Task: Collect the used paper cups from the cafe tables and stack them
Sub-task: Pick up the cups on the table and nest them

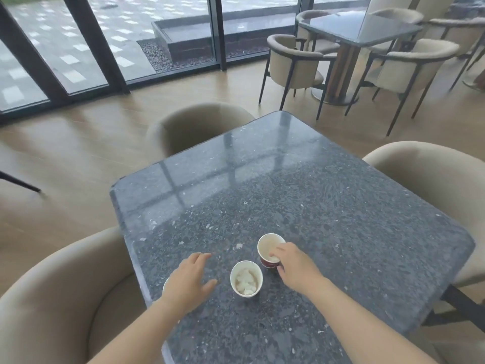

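Two paper cups stand on the dark speckled table (328, 206). The nearer cup (246, 278) is white inside and holds crumpled white tissue. The farther cup (267, 249) has a red outside. My right hand (294, 264) is on its right rim, fingertips dipping inside and thumb against the red wall. My left hand (190, 279) hovers flat with fingers spread, left of the tissue cup and apart from it. Under its wrist, a white rim of a third cup (165, 285) peeks out at the table's left edge, mostly hidden.
Beige padded chairs surround the table: one at near left (60, 298), one at the far side (194, 124), one at the right (433, 179). A second table (362, 30) with chairs stands at back right. Glass walls line the far side.
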Demonstrator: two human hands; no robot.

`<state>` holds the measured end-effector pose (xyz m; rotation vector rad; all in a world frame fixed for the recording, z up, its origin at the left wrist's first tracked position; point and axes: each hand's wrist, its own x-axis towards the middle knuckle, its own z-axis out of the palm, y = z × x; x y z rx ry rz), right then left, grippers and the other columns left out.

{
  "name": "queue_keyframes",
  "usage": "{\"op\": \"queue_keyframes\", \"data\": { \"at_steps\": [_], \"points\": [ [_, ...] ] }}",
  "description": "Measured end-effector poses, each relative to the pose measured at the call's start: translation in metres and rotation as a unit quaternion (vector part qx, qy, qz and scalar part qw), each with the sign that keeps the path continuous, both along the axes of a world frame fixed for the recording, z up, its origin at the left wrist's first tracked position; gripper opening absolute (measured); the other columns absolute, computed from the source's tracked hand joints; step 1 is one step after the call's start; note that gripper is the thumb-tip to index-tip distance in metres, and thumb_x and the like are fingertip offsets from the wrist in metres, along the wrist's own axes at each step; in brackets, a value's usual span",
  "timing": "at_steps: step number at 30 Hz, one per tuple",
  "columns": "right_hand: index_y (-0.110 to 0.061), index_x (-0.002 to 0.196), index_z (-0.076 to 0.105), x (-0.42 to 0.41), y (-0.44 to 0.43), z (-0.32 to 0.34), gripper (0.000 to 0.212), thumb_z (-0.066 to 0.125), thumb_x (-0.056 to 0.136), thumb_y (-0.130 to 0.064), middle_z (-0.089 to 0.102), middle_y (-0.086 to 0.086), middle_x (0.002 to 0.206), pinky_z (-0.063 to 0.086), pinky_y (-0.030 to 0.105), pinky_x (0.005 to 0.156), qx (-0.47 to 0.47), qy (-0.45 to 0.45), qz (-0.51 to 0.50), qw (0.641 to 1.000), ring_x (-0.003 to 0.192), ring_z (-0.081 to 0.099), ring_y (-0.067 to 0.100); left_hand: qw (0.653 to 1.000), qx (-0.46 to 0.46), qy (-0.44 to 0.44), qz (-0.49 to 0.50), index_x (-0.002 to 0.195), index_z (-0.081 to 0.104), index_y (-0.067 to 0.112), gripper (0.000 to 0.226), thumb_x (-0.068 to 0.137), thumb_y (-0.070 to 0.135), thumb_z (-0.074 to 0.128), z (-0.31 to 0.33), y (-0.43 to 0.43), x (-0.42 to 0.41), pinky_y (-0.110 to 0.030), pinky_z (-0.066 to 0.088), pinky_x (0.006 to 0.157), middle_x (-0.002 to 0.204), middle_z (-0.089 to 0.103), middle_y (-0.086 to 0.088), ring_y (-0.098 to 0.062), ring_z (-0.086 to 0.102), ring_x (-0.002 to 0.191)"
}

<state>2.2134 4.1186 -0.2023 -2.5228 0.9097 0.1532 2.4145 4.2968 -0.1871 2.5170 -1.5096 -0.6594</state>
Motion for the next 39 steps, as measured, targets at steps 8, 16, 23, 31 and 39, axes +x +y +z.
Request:
{"op": "queue_keyframes", "data": {
  "at_steps": [8, 16, 23, 31, 39],
  "points": [
    [-0.012, 0.105, 0.061, 0.017, 0.004, -0.008, 0.025, 0.045, 0.088, -0.005, 0.059, 0.003, 0.112, 0.044, 0.032, 0.086, -0.017, -0.016, -0.005, 1.0, 0.107, 0.049, 0.024, 0.998, 0.054, -0.025, 0.028, 0.14, 0.027, 0.028, 0.073, 0.08, 0.053, 0.058, -0.008, 0.025, 0.012, -0.038, 0.038, 0.104, 0.143, 0.034, 0.007, -0.017, 0.036, 0.131],
    [-0.013, 0.102, 0.061, 0.005, 0.005, -0.005, 0.021, 0.044, 0.09, -0.011, 0.058, 0.003, 0.11, 0.044, 0.029, 0.087, -0.035, -0.026, -0.013, 0.999, 0.105, 0.05, 0.022, 0.997, 0.072, -0.016, 0.028, 0.142, 0.022, 0.028, 0.072, 0.08, 0.035, 0.058, -0.008, 0.02, 0.012, -0.041, 0.042, 0.098, 0.145, 0.026, 0.008, -0.019, 0.031, 0.132],
    [-0.012, 0.102, 0.061, -0.034, 0.016, 0.008, 0.019, 0.047, 0.088, -0.011, 0.058, 0.003, 0.11, 0.042, 0.029, 0.086, -0.039, -0.034, -0.062, 0.997, 0.106, 0.049, 0.022, 0.995, -0.092, -0.035, 0.002, 0.135, 0.038, 0.026, 0.059, 0.082, 0.039, 0.059, 0.03, -0.025, -0.009, -0.038, 0.042, 0.101, 0.141, 0.039, 0.007, -0.018, 0.035, 0.132],
    [-0.009, 0.099, 0.063, -0.081, 0.037, 0.037, 0.019, 0.048, 0.088, -0.008, 0.061, 0.007, 0.105, 0.04, 0.028, 0.079, -0.059, -0.101, -0.123, 0.986, 0.102, 0.051, 0.024, 0.979, -0.184, -0.022, -0.088, 0.129, 0.045, 0.027, 0.055, 0.079, 0.044, 0.063, 0.063, -0.053, -0.07, -0.034, 0.042, 0.098, 0.136, 0.043, 0.008, -0.018, 0.041, 0.126],
    [-0.01, 0.098, 0.066, -0.135, 0.065, 0.043, 0.022, 0.048, 0.087, -0.005, 0.063, 0.007, 0.1, 0.039, 0.023, 0.075, -0.052, -0.144, -0.187, 0.97, 0.097, 0.052, 0.023, 0.969, -0.122, 0.0, -0.215, 0.128, 0.045, 0.029, 0.049, 0.082, 0.045, 0.057, 0.051, -0.063, -0.139, -0.036, 0.044, 0.095, 0.133, 0.042, 0.01, -0.017, 0.041, 0.123]
  ]
}}
